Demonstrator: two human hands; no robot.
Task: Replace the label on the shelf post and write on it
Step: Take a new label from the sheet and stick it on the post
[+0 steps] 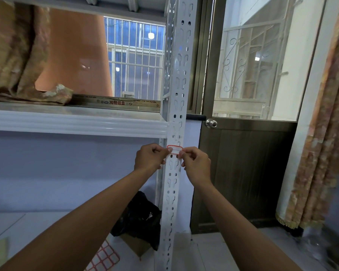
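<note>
There, label [174,150] against shelf post [178,118]

The label [174,150] lies across the shelf post [175,114] below the shelf board [76,122], its ends pinched by the left hand [150,158] and right hand [196,163]. A door [243,163] stands right of the post. What seems a label sheet [104,257] lies on the floor to its left.

Home storeroom: slotted shelving [174,85], curtain [321,133]
</note>
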